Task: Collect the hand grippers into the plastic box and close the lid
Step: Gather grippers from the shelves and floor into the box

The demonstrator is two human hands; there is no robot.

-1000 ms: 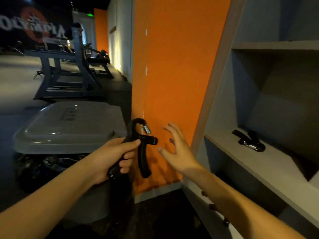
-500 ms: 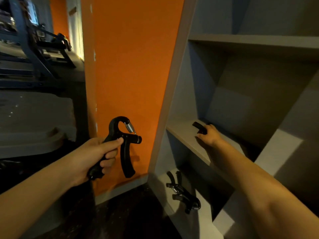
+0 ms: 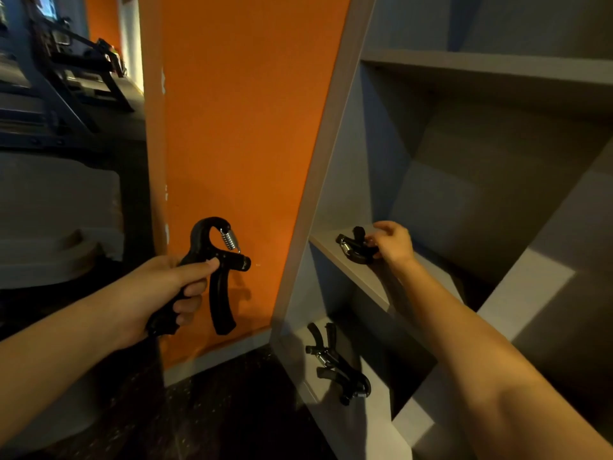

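My left hand [image 3: 162, 290] is closed around one handle of a black hand gripper [image 3: 215, 260] with a steel spring, held upright in front of the orange panel. On the middle shelf [image 3: 351, 270], my right hand [image 3: 393, 242] has its fingers on a second black hand gripper [image 3: 353, 249], which rests near the shelf's front edge. A third hand gripper [image 3: 335, 360] lies on the shelf below. The grey plastic box [image 3: 56, 207] with its lid down stands at the left, partly out of frame.
An orange panel [image 3: 238, 127] forms the side of the grey shelving unit [image 3: 464, 127]. An upper shelf [image 3: 481, 66] runs overhead. Dark floor [image 3: 215, 410] lies below. Gym machines [image 3: 66, 61] stand far left.
The view turned right toward the shelves. My right hand reached into the middle shelf and took hold of the hand gripper there, drawing it toward the front edge. My left hand kept its hand gripper.
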